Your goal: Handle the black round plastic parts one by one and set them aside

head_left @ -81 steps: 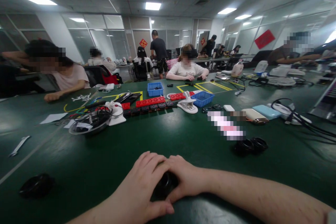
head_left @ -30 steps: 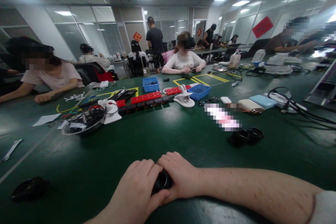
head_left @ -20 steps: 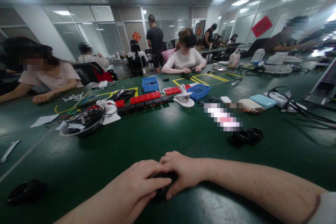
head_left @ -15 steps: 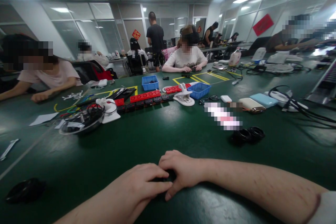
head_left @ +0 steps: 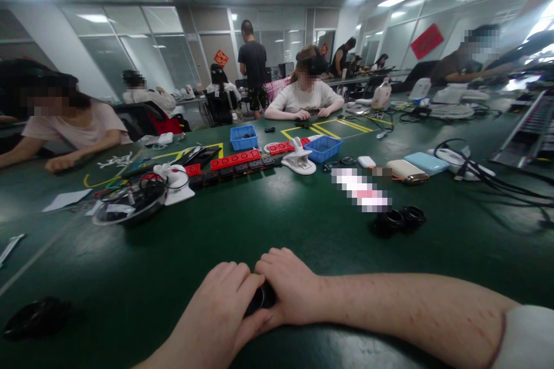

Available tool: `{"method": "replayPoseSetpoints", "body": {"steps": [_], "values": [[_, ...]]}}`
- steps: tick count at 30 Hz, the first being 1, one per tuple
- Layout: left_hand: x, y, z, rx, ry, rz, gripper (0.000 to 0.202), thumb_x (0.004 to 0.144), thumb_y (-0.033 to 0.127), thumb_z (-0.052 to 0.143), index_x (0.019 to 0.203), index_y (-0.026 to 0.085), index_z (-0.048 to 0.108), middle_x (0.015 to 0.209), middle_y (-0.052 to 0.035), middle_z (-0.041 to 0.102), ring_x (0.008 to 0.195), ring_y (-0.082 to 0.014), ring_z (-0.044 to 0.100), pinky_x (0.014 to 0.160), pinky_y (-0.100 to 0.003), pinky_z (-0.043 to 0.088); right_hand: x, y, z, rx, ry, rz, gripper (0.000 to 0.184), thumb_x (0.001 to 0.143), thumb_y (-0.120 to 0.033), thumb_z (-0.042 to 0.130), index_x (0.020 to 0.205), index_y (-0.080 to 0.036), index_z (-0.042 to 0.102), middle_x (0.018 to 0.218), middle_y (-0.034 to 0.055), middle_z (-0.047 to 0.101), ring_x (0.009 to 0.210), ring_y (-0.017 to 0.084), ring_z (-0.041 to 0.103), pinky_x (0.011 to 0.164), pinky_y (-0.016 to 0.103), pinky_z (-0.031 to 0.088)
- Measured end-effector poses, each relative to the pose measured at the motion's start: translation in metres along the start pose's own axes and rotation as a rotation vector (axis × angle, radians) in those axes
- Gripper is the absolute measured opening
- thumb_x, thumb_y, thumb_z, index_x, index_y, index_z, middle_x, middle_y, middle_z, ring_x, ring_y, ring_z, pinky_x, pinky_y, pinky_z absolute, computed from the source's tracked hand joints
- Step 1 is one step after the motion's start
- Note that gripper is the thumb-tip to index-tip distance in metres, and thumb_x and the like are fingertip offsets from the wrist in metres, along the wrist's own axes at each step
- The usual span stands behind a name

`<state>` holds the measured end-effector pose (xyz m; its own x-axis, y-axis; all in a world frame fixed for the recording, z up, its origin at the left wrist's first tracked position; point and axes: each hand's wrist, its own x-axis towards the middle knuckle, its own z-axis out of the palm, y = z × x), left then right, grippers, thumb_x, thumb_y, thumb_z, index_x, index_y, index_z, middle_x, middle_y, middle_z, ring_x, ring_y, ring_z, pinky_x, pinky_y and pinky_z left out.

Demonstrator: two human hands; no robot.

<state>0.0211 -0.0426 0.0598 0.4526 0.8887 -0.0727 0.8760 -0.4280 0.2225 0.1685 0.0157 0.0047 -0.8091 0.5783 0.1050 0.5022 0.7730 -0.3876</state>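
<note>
Black and round, a small ring (head_left: pixel 261 297) sits at 6 o'clock on the smooth green bench (head_left: pixel 303 230), almost hidden between both hands. The left hand (head_left: pixel 220 311) and right hand (head_left: pixel 288 291) each close their grip on it from either side, knuckles touching. At 2 o'clock, well apart, two more glossy black rings (head_left: pixel 400 220) lie side by side.

The left hand (head_left: pixel 225 305) and right hand (head_left: pixel 288 288) press close together, fingers curled shut, forearms reaching in from 5 and 4 o'clock.
</note>
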Motion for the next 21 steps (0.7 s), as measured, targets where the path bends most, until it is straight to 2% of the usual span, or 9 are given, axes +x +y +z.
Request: {"method": "replayPoseSetpoints", "body": {"steps": [4,7,10,14,17,21], "values": [[-0.001,-0.011,-0.01,-0.131,-0.062,0.108,0.035,0.075,0.025,0.062,0.109,0.026,0.055,0.102,-0.0034,0.057,0.091,-0.0219,0.05,0.081,-0.036,0.041,0.001,0.01,-0.014,0.089,-0.088,-0.169,0.061,0.055,-0.062,0.064,0.096,-0.018,0.055,0.084,0.002,0.055,0.076,0.017,0.048,0.065,0.027,0.034],[-0.003,-0.018,-0.021,-0.183,-0.109,0.115,0.05,0.071,0.024,0.065,0.118,0.032,0.048,0.114,-0.002,0.053,0.102,-0.0233,0.047,0.087,-0.037,0.038,0.003,0.017,-0.022,0.098,-0.171,-0.239,0.06,0.059,-0.054,0.067,0.108,-0.022,0.053,0.089,0.0022,0.055,0.08,0.017,0.049,0.068,0.027,0.034],[-0.005,-0.022,-0.03,-0.215,-0.153,0.17,0.051,0.072,0.017,0.062,0.117,0.037,0.048,0.12,0.001,0.049,0.108,-0.0224,0.044,0.091,-0.036,0.036,0.004,0.021,-0.023,0.112,-0.189,-0.254,0.057,0.06,-0.051,0.068,0.107,-0.021,0.054,0.092,0.0028,0.055,0.083,0.018,0.05,0.069,0.028,0.034],[-0.004,-0.025,-0.034,-0.263,-0.227,0.267,0.047,0.078,0.007,0.049,0.112,0.039,0.053,0.117,0.0026,0.052,0.105,-0.0185,0.048,0.088,-0.03,0.038,0.005,0.022,-0.019,0.144,-0.205,-0.247,0.048,0.061,-0.048,0.069,0.1,-0.022,0.058,0.092,0.002,0.055,0.084,0.017,0.049,0.071,0.028,0.034],[-0.001,-0.024,-0.032,-0.281,-0.246,0.237,0.044,0.078,0.007,0.048,0.111,0.035,0.054,0.111,0.0003,0.054,0.101,-0.0182,0.049,0.085,-0.029,0.04,0.005,0.021,-0.019,0.165,-0.201,-0.227,0.044,0.061,-0.047,0.069,0.095,-0.021,0.059,0.091,0.0016,0.055,0.083,0.017,0.049,0.072,0.028,0.034],[0.0,-0.017,-0.026,-0.266,-0.236,0.103,0.041,0.075,0.01,0.053,0.11,0.031,0.054,0.1,-0.0007,0.055,0.092,-0.0184,0.05,0.078,-0.029,0.042,0.004,0.015,-0.018,0.151,-0.176,-0.18,0.047,0.058,-0.05,0.069,0.091,-0.019,0.057,0.084,0.0007,0.056,0.079,0.016,0.048,0.068,0.027,0.034]]}}
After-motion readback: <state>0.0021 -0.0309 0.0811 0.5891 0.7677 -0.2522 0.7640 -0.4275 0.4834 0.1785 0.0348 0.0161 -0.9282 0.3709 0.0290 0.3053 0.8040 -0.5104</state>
